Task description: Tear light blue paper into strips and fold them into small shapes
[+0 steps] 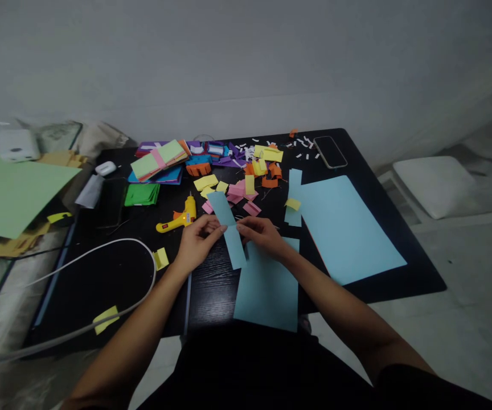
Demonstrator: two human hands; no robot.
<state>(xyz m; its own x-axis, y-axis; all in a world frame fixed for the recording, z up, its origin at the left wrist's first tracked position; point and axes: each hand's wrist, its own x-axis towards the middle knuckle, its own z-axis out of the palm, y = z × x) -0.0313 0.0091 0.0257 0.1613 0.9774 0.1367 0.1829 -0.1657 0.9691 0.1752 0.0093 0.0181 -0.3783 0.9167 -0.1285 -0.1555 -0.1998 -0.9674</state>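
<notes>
so the blue strip (232, 242) is up between the person's two hands, left hand (201, 239) pinching its left edge and right hand (262, 234) pinching the right, thumbs near a crease across the middle. one blue sheet (267, 290) lies under the right forearm, so the arm hides part of it. just left of the strip's far end there's one yellow glue gun (184, 216), and past that end a heap of pink scraps (241, 191) and orange ones, too jumbled to count. over to the right, one loose blue strip (295, 182) with one yellow piece (292, 204) on it, then one big blue sheet (352, 228), and one phone (330, 152) farther back on the black worktop (378, 287). a white cable (150, 250) loops near the left forearm, two yellow notes (160, 258) right by it.
</notes>
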